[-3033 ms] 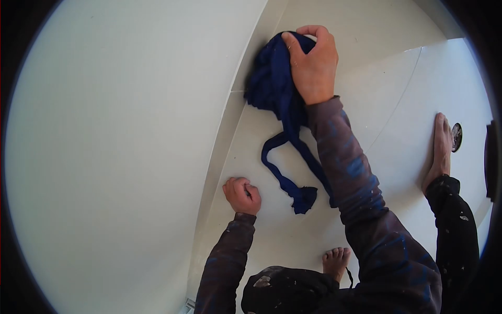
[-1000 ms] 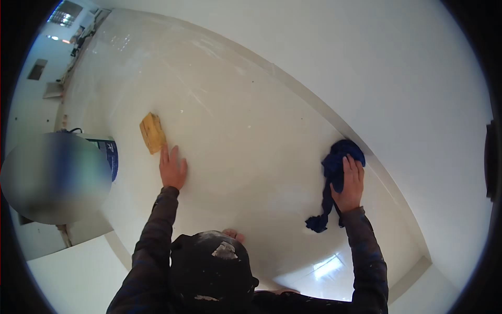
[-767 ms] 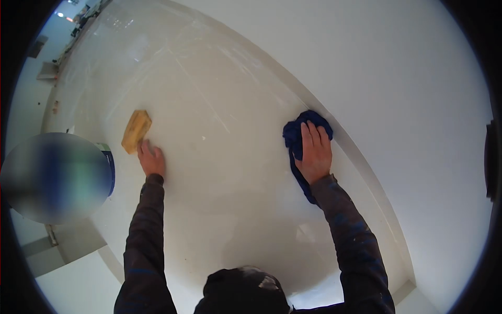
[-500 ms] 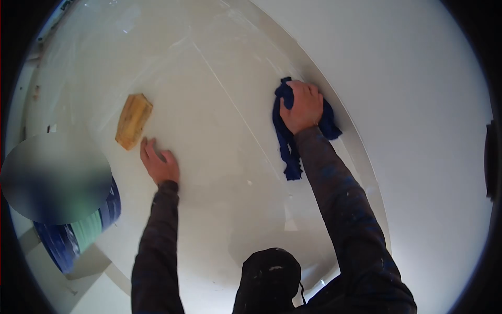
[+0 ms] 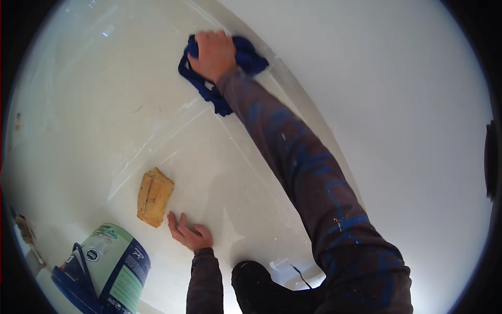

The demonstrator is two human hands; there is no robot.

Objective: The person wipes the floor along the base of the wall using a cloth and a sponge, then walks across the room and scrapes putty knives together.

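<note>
My right hand (image 5: 213, 56) presses a crumpled dark blue cloth (image 5: 250, 55) onto the pale floor, close to the bottom of the white wall. Its fingers are bent over the bunched cloth, and the arm is stretched far forward. Lower down, my left hand (image 5: 191, 234) rests on the floor with its fingers apart and nothing in it. Just beyond those fingertips lies a yellow-brown angular block (image 5: 155, 197); I cannot tell whether it is sponge or wood.
A green and dark blue bucket (image 5: 112, 267) stands at the lower left. The white wall (image 5: 376, 120) curves along the right side. Creased, shiny sheeting appears to cover the floor (image 5: 120, 89). A dark shoe or knee (image 5: 259, 285) shows at the bottom.
My right hand has pushed the cloth forward along the wall's base. The view has shifted, so the block and my left hand appear lower. More of the bucket shows.
</note>
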